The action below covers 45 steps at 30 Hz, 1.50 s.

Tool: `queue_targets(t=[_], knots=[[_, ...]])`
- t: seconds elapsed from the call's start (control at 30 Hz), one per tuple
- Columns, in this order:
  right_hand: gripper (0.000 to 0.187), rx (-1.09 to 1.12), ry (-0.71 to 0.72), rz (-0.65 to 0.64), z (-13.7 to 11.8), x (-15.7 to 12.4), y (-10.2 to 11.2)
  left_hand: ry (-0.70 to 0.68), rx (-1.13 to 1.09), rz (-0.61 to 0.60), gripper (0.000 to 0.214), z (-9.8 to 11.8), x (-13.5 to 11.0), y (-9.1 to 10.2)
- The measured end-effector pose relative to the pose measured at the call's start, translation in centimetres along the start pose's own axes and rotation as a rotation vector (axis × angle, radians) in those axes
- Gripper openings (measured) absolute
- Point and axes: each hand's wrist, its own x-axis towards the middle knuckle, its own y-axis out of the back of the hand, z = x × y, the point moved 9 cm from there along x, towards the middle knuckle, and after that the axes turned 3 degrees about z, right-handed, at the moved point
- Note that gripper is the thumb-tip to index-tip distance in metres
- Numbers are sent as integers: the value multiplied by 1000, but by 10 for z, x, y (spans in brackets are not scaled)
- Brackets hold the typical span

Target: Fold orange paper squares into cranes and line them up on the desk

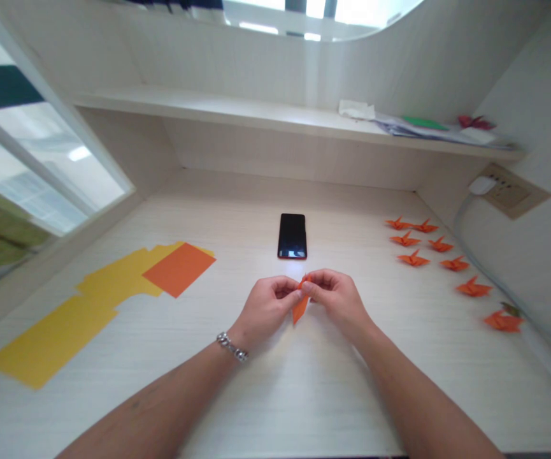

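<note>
Between my two hands is a small piece of folded orange paper (pixel 300 310), its pointed end aimed down toward me. My left hand (pixel 269 305), with a chain bracelet on the wrist, pinches it from the left between thumb and finger. From the right, my right hand (pixel 337 294) grips its upper part, thumb on top. The fingers hide most of the upper folds. Just beyond the hands a black phone (pixel 292 236) lies flat on the desk. Several folded orange paper cranes (pixel 413 258) stand in two rough rows at the right.
Left of my hands, an orange sheet (pixel 179 269) lies over spread yellow sheets (pixel 55 338). A grey cable (pixel 483 271) runs from a wall socket (pixel 514 191) down the right side. Above the desk's back, a shelf (pixel 256 115) carries papers (pixel 428 129).
</note>
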Motion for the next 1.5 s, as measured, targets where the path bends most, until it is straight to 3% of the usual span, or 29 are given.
queue_targets(t=[0.2, 0.53, 0.97, 1.17, 1.33, 1.4, 1.5], knots=[[18, -91, 21, 4, -2, 1, 3, -2, -5, -12, 25, 2, -1, -1], [18, -25, -52, 11, 3, 1, 4, -6, 26, -22, 21, 4, -2, -2], [22, 13, -26, 44, -3, 0, 7, 57, 58, -23, 16, 0, -2, -2], [29, 41, -116, -6, 2, 1, 4, 92, -1, -12, 15, -1, -1, -2], [25, -97, -1, 23, -3, 2, 6, 116, -87, -23, 18, -5, 0, -2], [26, -62, -7, 43, -1, 1, 6, 110, -119, -1, 20, -6, 1, 1], [29, -4, -105, -66, 12, -2, -7, 86, -119, 89, 22, -7, 2, 10]])
